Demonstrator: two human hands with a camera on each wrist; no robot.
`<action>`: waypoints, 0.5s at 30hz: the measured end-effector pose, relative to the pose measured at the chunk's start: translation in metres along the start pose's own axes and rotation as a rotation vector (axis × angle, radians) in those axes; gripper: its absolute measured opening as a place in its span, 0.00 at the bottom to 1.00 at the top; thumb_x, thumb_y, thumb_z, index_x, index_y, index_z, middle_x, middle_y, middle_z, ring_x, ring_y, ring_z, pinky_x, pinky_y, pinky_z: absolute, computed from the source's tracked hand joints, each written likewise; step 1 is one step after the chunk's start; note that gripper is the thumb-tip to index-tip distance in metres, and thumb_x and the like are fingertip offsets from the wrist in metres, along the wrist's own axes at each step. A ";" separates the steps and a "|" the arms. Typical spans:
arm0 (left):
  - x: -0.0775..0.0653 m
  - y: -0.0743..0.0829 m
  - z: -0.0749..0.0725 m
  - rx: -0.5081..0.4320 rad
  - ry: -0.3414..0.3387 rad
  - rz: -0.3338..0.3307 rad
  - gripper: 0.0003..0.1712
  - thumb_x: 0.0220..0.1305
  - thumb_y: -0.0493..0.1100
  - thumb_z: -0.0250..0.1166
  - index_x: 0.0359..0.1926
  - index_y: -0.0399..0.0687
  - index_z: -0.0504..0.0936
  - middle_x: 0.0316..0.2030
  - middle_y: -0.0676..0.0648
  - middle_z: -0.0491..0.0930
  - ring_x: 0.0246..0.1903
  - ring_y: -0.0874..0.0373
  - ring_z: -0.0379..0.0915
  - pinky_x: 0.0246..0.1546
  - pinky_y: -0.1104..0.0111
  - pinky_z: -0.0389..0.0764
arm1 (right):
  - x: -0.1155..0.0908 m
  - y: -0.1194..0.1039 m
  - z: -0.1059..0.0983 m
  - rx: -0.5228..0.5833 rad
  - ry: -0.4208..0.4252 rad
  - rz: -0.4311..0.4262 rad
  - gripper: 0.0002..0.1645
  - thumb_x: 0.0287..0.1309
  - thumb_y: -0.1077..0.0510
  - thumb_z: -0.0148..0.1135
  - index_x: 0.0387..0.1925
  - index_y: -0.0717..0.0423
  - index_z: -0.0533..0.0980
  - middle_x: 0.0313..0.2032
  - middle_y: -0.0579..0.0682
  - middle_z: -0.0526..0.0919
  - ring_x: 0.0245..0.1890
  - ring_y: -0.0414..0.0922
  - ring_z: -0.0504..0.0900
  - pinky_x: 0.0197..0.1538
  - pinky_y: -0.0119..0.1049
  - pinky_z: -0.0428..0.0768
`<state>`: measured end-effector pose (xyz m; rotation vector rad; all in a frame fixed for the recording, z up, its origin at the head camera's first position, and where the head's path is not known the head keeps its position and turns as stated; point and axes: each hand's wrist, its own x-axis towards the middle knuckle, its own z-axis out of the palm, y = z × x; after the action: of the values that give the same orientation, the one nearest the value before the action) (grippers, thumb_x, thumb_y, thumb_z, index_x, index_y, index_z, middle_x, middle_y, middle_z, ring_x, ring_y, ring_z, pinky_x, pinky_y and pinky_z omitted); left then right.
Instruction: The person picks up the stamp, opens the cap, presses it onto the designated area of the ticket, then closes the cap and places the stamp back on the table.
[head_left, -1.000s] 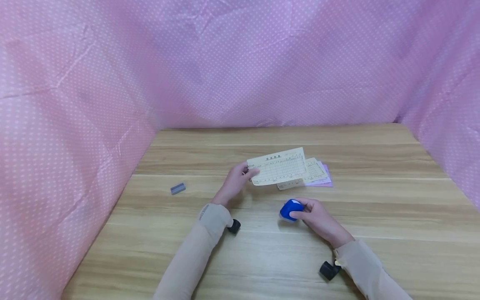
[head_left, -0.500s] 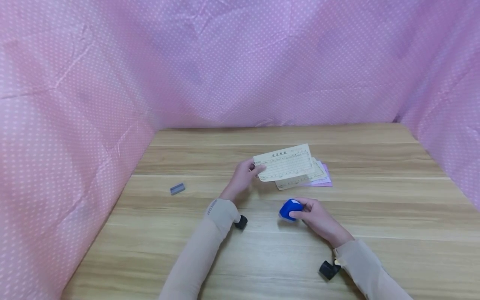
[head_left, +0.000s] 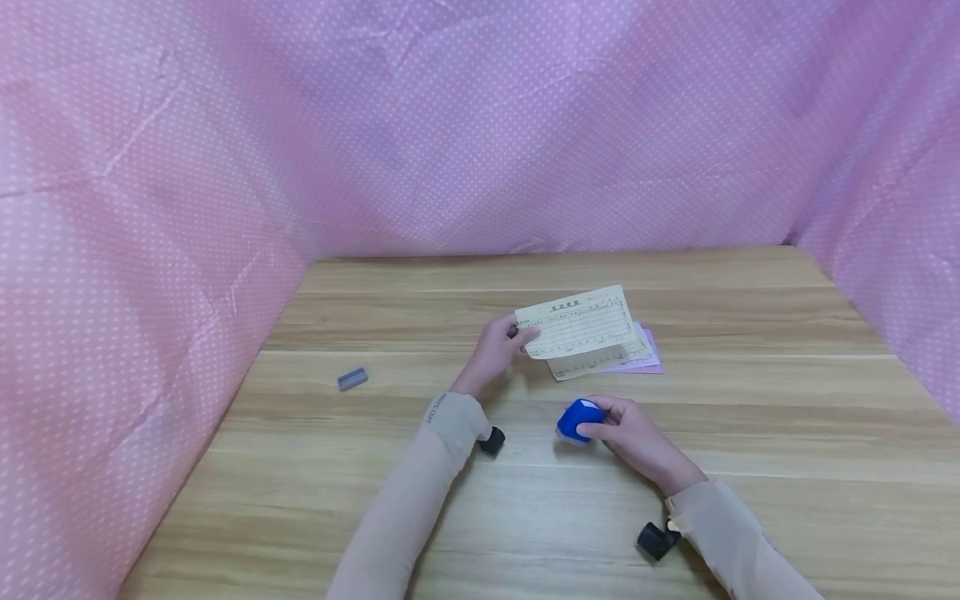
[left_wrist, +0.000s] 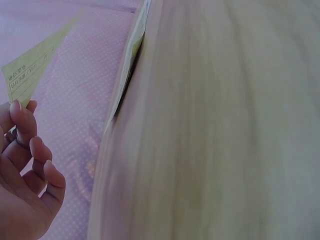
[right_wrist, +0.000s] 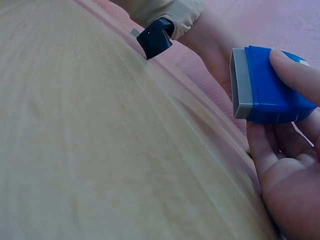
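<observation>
In the head view my left hand (head_left: 495,352) pinches the left end of a pale yellow printed form slip (head_left: 576,323). The slip is raised and tilted over a small fanned pile: another yellow slip (head_left: 588,362) and pinkish-purple paper (head_left: 651,348) show beneath it. The left wrist view has thumb and forefinger on one corner of the slip (left_wrist: 31,70), the other fingers loosely bent. My right hand (head_left: 637,437) grips a blue stamp (head_left: 581,419) just above the table, nearer to me than the papers. In the right wrist view, the grey-framed end of the stamp (right_wrist: 242,85) faces the table.
A small grey, see-through rectangular piece, like a cap (head_left: 352,379), lies to the left on the wooden table (head_left: 750,400). Pink dotted cloth (head_left: 480,125) hangs behind and along both sides. A black camera (head_left: 657,540) sits at my right wrist, another (head_left: 492,441) at my left.
My left hand has carried the slip to the right and slightly away, so it covers more of the pile. The right hand with the stamp has stayed almost still.
</observation>
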<state>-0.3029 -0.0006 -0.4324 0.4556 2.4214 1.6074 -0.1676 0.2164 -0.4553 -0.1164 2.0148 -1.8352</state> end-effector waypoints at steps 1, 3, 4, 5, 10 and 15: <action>0.001 0.000 0.001 0.003 0.001 -0.003 0.15 0.67 0.48 0.61 0.46 0.42 0.80 0.29 0.48 0.79 0.28 0.52 0.71 0.27 0.73 0.70 | 0.000 0.000 0.000 -0.001 0.000 -0.002 0.36 0.61 0.53 0.64 0.63 0.70 0.66 0.60 0.63 0.76 0.54 0.35 0.78 0.56 0.23 0.75; 0.003 -0.001 0.002 0.005 0.000 -0.008 0.15 0.67 0.48 0.61 0.45 0.42 0.80 0.28 0.50 0.77 0.28 0.52 0.70 0.26 0.73 0.69 | 0.000 0.000 0.000 -0.004 -0.001 -0.007 0.36 0.60 0.53 0.64 0.63 0.70 0.66 0.59 0.63 0.76 0.53 0.34 0.78 0.56 0.22 0.75; 0.004 0.000 0.003 0.006 0.000 -0.011 0.15 0.68 0.48 0.61 0.45 0.41 0.80 0.28 0.50 0.77 0.28 0.53 0.70 0.27 0.73 0.69 | 0.001 0.000 0.000 -0.005 -0.001 -0.009 0.36 0.60 0.54 0.65 0.63 0.70 0.66 0.59 0.63 0.76 0.53 0.34 0.78 0.55 0.22 0.75; 0.005 0.000 0.004 0.007 0.001 -0.011 0.15 0.68 0.48 0.61 0.46 0.41 0.80 0.28 0.51 0.77 0.28 0.53 0.69 0.27 0.73 0.68 | 0.001 0.001 0.000 -0.006 -0.002 -0.011 0.36 0.60 0.54 0.65 0.63 0.70 0.66 0.59 0.63 0.76 0.53 0.34 0.78 0.55 0.22 0.75; 0.009 0.000 0.006 0.017 0.010 -0.021 0.16 0.68 0.49 0.60 0.48 0.42 0.80 0.28 0.51 0.77 0.28 0.56 0.67 0.28 0.73 0.68 | 0.002 0.002 0.000 -0.008 -0.003 -0.023 0.35 0.60 0.55 0.65 0.62 0.71 0.66 0.57 0.63 0.78 0.50 0.32 0.79 0.54 0.22 0.75; 0.014 -0.003 0.009 0.022 0.019 -0.026 0.16 0.68 0.49 0.60 0.47 0.42 0.80 0.27 0.52 0.76 0.26 0.59 0.65 0.27 0.73 0.67 | 0.001 0.002 0.000 -0.008 -0.009 -0.033 0.34 0.60 0.55 0.64 0.62 0.72 0.66 0.56 0.61 0.79 0.49 0.31 0.79 0.53 0.22 0.75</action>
<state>-0.3131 0.0117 -0.4385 0.4127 2.4507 1.5835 -0.1684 0.2164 -0.4571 -0.1599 2.0256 -1.8439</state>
